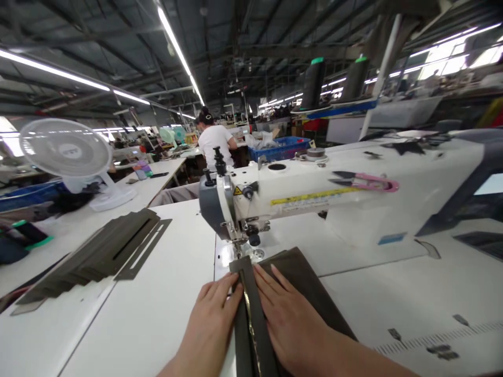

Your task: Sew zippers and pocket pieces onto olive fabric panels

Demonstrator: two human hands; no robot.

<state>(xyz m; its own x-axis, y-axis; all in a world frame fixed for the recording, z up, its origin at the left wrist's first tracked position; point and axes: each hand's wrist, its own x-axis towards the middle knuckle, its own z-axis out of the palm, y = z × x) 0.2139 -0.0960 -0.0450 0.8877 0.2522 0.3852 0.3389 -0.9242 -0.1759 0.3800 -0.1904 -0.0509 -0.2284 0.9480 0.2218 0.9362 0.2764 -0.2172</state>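
Observation:
A dark olive fabric piece (265, 327) with a gold-toothed zipper (250, 317) lies lengthwise on the sewing machine bed, its far end just in front of the presser foot (238, 250). My left hand (212, 319) rests along its left edge, fingers stretched forward and the thumb near the zipper. On the other side, my right hand (288, 319) lies flat with its fingers extended, pressing on the piece. More dark fabric (304, 277) spreads out under and beyond the right hand. The white sewing machine (291, 193) stands directly ahead. Its needle tip is too small to make out.
A fanned stack of dark slotted panels (106, 251) sits at left, near a white fan (70, 157). Pink-handled thread snips (365, 181) lie against the machine arm. Thread cones (313, 84) stand at upper right. A person in a white shirt (215, 141) works ahead.

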